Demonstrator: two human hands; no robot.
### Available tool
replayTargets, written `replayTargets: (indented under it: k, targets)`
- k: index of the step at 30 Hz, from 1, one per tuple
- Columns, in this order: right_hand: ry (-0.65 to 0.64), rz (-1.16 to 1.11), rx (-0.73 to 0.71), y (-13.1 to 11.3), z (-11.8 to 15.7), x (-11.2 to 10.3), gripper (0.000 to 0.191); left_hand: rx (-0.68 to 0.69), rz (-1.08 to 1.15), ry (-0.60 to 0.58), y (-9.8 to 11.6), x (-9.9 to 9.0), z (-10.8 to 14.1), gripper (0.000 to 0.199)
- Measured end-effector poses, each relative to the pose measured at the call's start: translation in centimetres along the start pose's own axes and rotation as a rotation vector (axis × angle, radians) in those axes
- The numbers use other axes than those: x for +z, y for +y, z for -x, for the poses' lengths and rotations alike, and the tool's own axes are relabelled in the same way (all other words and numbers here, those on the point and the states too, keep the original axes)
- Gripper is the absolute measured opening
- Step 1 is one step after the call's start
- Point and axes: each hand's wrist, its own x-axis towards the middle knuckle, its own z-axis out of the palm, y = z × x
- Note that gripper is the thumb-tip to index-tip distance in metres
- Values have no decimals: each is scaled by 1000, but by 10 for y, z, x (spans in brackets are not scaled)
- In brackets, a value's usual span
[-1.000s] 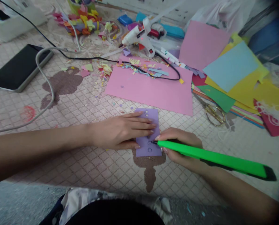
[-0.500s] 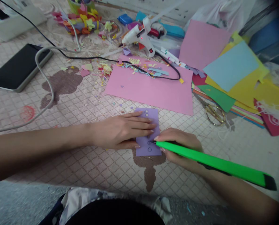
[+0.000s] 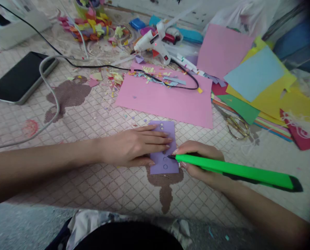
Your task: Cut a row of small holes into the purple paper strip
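A small purple strip of paper (image 3: 172,166) lies flat on the patterned tablecloth in front of me. Small circles mark it; the two near its top show the pale cloth through them, while the lower ones are dark outlines. My left hand (image 3: 136,146) rests palm down across the strip, fingers stretched out, covering its middle. Pinched in my right hand (image 3: 200,156) is a bright green utility knife (image 3: 235,170) with a dark, pointed blade. Its tip is over the paper beside the lower circles, touching or just above; I cannot tell which.
Beyond the strip lies a pink sheet (image 3: 170,104) strewn with paper scraps. A white glue gun (image 3: 155,41) with a lit red light stands behind it. Gold-handled scissors (image 3: 237,126) and coloured papers (image 3: 256,76) are at right. A phone (image 3: 19,78) and cables are at left.
The knife's tip has shifted slightly right, away from the upper of the two lower circles, and its rear end has swung upward. My left hand stays on the paper.
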Motion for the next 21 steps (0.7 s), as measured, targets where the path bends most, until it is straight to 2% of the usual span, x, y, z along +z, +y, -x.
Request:
replayTargets:
  k: [21]
  targets:
    - [-68,78,-52,-3,-4,2,24,-11,-19,-23,0,-1,1,47]
